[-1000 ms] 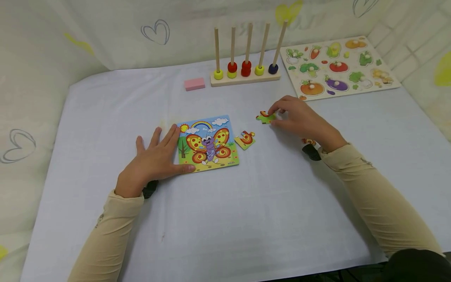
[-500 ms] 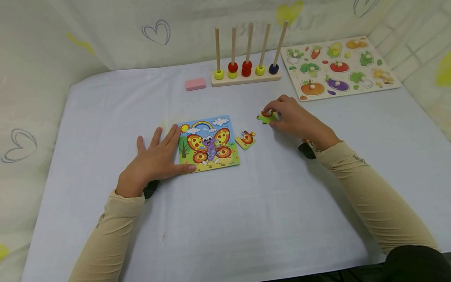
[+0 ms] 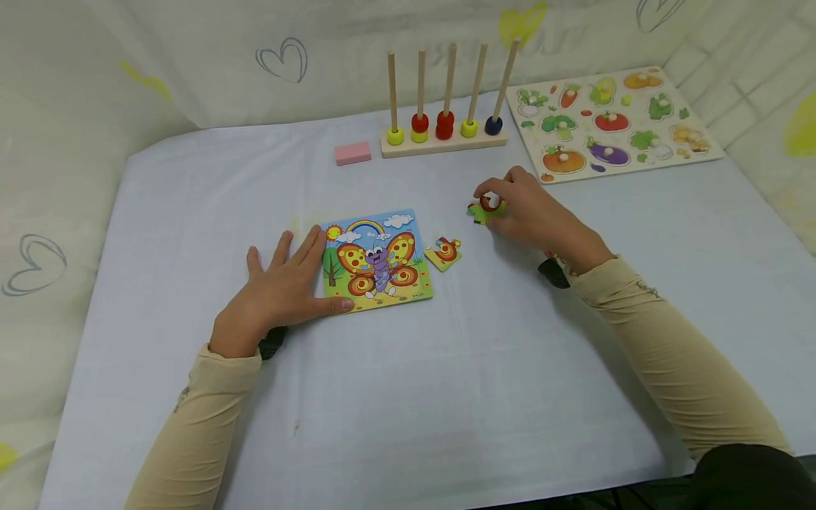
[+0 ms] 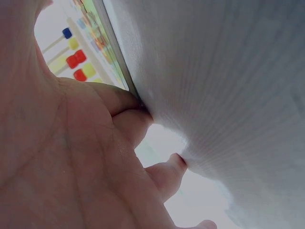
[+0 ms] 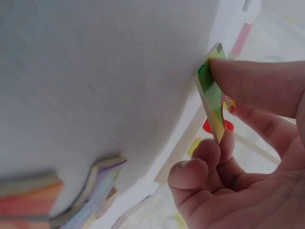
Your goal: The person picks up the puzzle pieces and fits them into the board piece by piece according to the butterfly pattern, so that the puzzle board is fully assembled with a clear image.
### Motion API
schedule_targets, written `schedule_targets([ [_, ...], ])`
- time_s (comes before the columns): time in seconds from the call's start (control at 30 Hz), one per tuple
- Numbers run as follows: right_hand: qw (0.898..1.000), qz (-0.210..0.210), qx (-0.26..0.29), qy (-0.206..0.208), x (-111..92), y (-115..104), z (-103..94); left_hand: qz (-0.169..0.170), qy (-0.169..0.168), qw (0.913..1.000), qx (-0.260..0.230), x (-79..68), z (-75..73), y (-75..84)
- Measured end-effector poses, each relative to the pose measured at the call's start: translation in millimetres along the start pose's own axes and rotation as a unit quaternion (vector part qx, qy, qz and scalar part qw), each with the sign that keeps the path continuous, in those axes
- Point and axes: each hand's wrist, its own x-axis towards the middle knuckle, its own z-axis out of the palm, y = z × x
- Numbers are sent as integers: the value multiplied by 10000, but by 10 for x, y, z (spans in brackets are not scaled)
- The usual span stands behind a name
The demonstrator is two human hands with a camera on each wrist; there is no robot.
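Observation:
My left hand (image 3: 277,294) lies with straight, spread fingers along the left edge of a square butterfly jigsaw puzzle (image 3: 408,241), its thumb on the lower-left corner. In the left wrist view the fingertips (image 4: 177,162) touch the cloth and the board's edge. To the right of the puzzle, my right hand (image 3: 538,216) pinches a green, yellow and red puzzle piece (image 5: 209,90) between thumb and fingers. The right wrist view shows the piece tilted on edge, close over the cloth. Another puzzle piece (image 3: 446,252) with a red-orange swirl lies beside the board's right edge.
At the back stand a wooden bead stacker (image 3: 440,144) with several upright pegs and a pink block (image 3: 353,154). A vegetable peg puzzle (image 3: 627,170) lies at the back right. More colourful pieces (image 5: 31,200) lie near my right wrist, mostly hidden in the head view.
My right hand has shifted slightly left, its index finger now arched higher over the piece. The pinched piece has turned and tilted up a little. My left hand has stayed still.

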Motion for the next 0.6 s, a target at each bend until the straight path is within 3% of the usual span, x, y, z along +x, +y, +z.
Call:
schedule_targets([
  [0.27,9997,140,154,104,-12,-11,-17,14,-1,10000,-20,-4,2,-6],
  [0.6,9985,-14,236,487,-50,-16,-17,-6,7,10000,4,-2,-4,19],
])
